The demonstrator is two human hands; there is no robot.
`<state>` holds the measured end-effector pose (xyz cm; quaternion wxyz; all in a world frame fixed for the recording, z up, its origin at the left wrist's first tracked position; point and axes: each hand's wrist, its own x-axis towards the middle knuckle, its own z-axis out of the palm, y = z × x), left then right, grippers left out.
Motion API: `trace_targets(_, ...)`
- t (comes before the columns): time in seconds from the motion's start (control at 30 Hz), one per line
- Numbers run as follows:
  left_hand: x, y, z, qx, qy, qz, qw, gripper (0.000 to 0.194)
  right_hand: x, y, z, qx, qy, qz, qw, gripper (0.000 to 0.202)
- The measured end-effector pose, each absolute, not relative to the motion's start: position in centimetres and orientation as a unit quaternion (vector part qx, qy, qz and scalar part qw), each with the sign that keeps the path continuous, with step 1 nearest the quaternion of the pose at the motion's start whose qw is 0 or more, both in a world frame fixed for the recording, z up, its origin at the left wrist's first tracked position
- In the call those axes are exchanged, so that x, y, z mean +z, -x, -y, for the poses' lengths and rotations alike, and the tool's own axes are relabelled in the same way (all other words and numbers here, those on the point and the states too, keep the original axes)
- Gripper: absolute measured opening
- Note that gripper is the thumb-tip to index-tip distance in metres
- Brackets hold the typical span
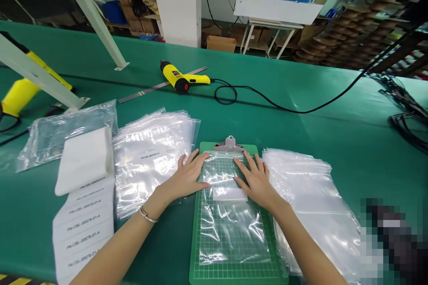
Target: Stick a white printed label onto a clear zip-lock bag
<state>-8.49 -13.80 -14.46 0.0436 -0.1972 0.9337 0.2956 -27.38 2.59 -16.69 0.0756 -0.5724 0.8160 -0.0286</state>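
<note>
A clear zip-lock bag (232, 236) lies flat on a green gridded clipboard (239, 274), its top edge just below the metal clip (230, 144). A white rectangle (230, 194) shows on its upper half. My left hand (190, 173), fingers apart, touches the bag's upper left edge. On the upper right, my right hand (256, 182) rests with spread fingers, fingertips on the plastic. To the left is a fanned stack of clear bags (154, 142), the top one bearing printed text. Another stack of clear bags (310, 191) lies close by the clipboard's right side.
A folded strip of printed white labels (88, 218) lies at left, near a loose clear plastic bag (73, 122). Farther back, a yellow heat gun (175, 78) lies across a steel ruler (143, 93); its black cable (301, 111) runs right. Metal posts (96, 22) stand at left.
</note>
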Motion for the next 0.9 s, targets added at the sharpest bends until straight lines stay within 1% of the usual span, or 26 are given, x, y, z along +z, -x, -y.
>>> trace_targets(0.13, -14.8, 8.7, 13.8, 0.286, 0.189, -0.939, 0.033, 0.076, -16.9, 27.6, -3.0, -0.031, 0.571, -0.817, 0.065, 0.049)
trace_targets(0.47, -15.1, 9.1, 14.0, 0.238, 0.182, -0.953, 0.042, 0.072, -16.9, 27.9, -3.3, -0.031, 0.588, -0.806, 0.061, 0.053)
trace_targets(0.63, -14.8, 9.2, 13.9, 0.209, 0.184, -0.960, 0.026, 0.077, -16.8, 27.9, -3.1, -0.038, 0.585, -0.809, 0.052, 0.052)
trace_targets(0.73, -14.2, 9.2, 14.0, 0.210, 0.190, -0.959, 0.026, 0.076, -17.0, 27.9, -3.1, -0.047, 0.584, -0.809, 0.042, 0.051)
trace_targets(0.9, -14.0, 9.0, 14.1, 0.213, 0.179, -0.960, 0.030, 0.076, -16.9, 28.0, -3.0, -0.045, 0.578, -0.813, 0.059, 0.051)
